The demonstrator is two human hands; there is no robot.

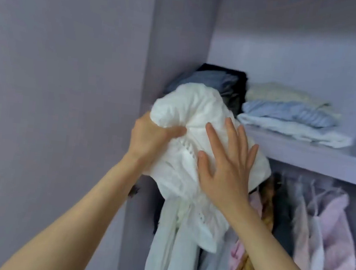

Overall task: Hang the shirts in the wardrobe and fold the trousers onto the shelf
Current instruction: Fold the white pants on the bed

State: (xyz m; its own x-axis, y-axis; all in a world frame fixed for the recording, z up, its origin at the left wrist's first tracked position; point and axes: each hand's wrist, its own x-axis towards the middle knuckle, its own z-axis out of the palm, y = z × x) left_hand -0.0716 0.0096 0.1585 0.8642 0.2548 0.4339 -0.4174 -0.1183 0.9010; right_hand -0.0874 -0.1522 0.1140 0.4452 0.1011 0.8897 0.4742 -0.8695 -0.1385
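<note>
A bunched white garment (188, 109) is raised at the front edge of the wardrobe shelf (302, 154), part of it hanging down below the edge. My left hand (150, 138) grips its left side, thumb curled over the cloth. My right hand (227, 162) presses flat against its front with the fingers spread. Behind it on the shelf lies a dark pile of folded clothes (220, 80). Whether the white garment is a shirt or trousers is not clear.
To the right on the shelf sits a stack of folded cream, blue-striped and white clothes (289, 115). Under the shelf hang several garments, pink ones (333, 239) at the right and pale ones (173, 255) at the left. The lilac wardrobe side panel (178, 36) stands at the left.
</note>
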